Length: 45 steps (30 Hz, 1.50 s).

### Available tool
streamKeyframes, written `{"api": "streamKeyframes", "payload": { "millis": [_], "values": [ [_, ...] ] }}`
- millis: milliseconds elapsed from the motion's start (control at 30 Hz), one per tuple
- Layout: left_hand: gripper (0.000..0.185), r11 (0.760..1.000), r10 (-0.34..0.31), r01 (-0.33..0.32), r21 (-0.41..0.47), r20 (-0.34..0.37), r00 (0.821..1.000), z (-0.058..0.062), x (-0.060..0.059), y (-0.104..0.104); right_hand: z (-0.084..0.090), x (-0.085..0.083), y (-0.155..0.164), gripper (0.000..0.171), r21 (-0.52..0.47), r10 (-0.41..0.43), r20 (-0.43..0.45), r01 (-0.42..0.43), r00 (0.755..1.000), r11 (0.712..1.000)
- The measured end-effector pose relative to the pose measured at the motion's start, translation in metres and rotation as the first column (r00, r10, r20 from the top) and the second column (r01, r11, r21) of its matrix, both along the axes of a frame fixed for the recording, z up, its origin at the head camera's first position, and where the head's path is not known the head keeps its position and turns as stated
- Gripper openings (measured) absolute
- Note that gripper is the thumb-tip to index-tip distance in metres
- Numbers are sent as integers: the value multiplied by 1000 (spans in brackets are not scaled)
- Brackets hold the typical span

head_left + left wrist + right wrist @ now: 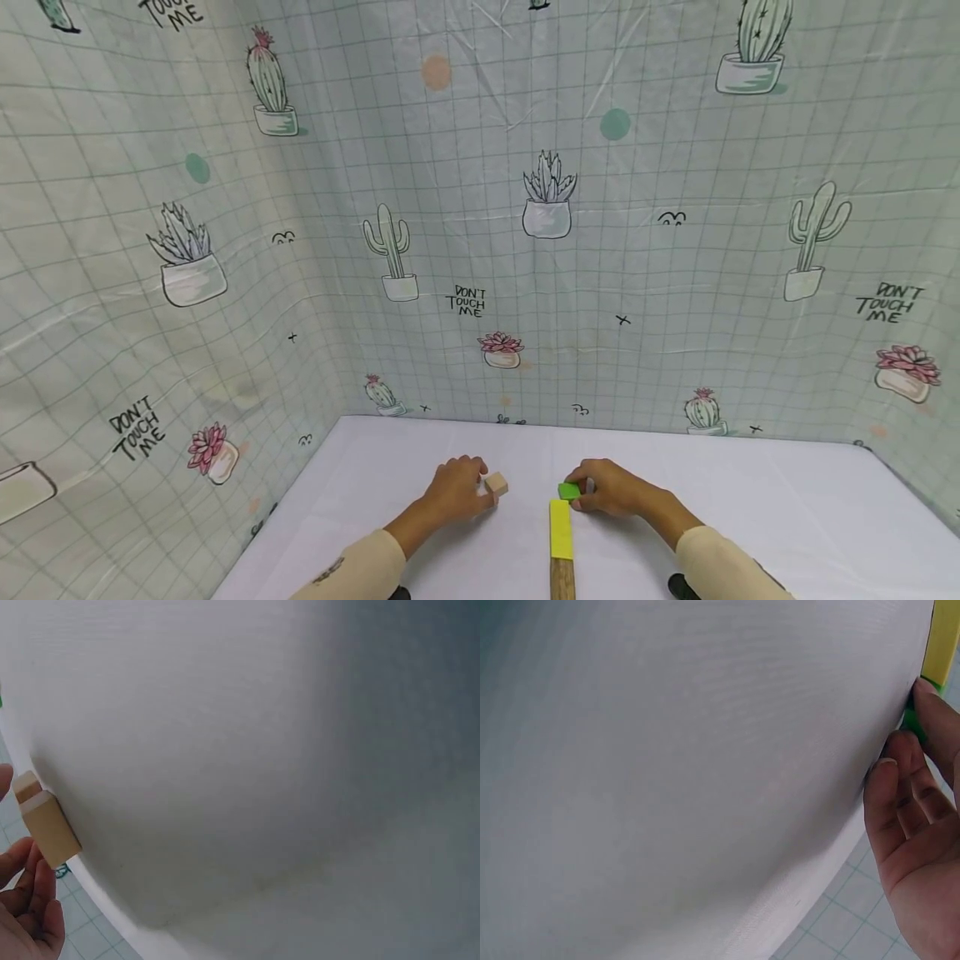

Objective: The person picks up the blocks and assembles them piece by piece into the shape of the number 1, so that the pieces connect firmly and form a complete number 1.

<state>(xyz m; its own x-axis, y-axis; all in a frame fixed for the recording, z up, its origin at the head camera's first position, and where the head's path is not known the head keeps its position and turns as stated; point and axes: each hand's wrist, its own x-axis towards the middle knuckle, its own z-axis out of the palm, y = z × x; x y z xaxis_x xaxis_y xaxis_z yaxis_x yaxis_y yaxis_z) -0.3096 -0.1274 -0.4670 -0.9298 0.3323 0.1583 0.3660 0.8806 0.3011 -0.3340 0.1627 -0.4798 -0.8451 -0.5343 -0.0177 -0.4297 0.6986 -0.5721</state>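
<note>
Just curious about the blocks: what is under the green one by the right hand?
The green block lies on the white table, touching the far end of the yellow block. The right hand grips it and hides its right side.

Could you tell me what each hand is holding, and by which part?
Left hand pinches the wooden block by its near side; right hand grips the green block at its far end.

Bare hands; cream long sleeves (360, 562), small dark print on left sleeve.

Head view looks down at the table (750, 500); wrist views skim it closely.
</note>
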Motion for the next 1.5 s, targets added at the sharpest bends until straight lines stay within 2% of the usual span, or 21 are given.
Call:
{"api": "streamKeyframes", "payload": {
  "millis": [167,367,733,1100,1500],
  "values": [
    [38,998,10,-10,-61,5,1000,-6,-2,4,0,0,-1,32,-10,3,12,-3,1000,1000],
    [33,997,39,-38,-70,0,999,-8,-2,8,0,-1,-1,33,-9,9,7,-9,1000,1000],
    [30,995,28,-27,-96,3,1000,0,-1,12,1,0,0,32,-6,8,-1,-8,1000,1000],
    [26,997,14,-12,-80,24,1000,-1,-3,13,0,1,0,32,-3,2,0,-2,1000,1000],
    [24,996,6,-1,-89,57,998,6,-4,14,1,2,1,32,4,12,-24,-12,1000,1000]
  ]
}}
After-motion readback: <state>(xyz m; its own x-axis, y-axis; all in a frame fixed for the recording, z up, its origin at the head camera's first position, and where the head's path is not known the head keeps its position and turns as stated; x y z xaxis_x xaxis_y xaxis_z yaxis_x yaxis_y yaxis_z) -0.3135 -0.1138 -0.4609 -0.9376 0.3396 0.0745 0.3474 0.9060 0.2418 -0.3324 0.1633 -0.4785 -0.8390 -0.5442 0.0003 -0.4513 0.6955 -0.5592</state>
